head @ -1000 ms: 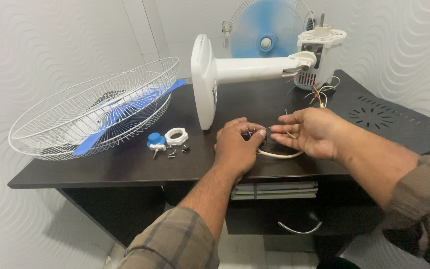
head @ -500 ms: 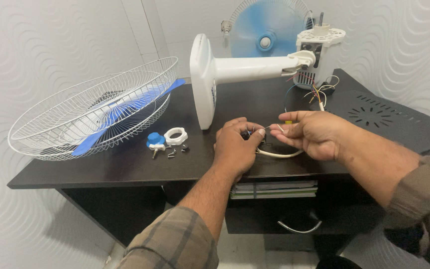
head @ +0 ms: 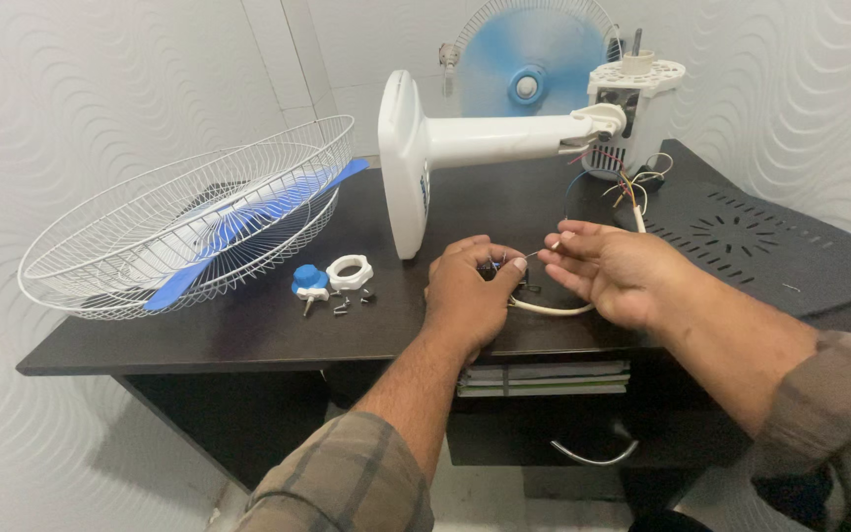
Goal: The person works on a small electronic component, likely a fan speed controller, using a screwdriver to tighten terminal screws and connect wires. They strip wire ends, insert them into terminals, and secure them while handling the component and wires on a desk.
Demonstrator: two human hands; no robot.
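My left hand (head: 470, 294) is closed over a small dark part (head: 492, 270) with wires, resting on the dark table (head: 248, 330). My right hand (head: 608, 268) pinches a thin wire end (head: 542, 250) just beside it, fingertips almost touching the left thumb. A white cable (head: 549, 308) loops under both hands. Coloured wires (head: 622, 185) run from my hands up to the white fan motor housing (head: 632, 103), which lies on its side with its stand arm (head: 504, 140) and round base (head: 401, 163).
A white wire fan guard (head: 189, 222) holding a blue blade (head: 238, 222) sits at the left. A blue cap (head: 309, 281), a white ring nut (head: 350, 271) and small screws (head: 342, 305) lie in front of it. Another fan (head: 529, 59) stands behind. A black perforated panel (head: 741, 236) lies at right.
My right hand has drawn slightly up and to the right, pulling the thin wire end away from the part under my left hand. The left hand stays put.
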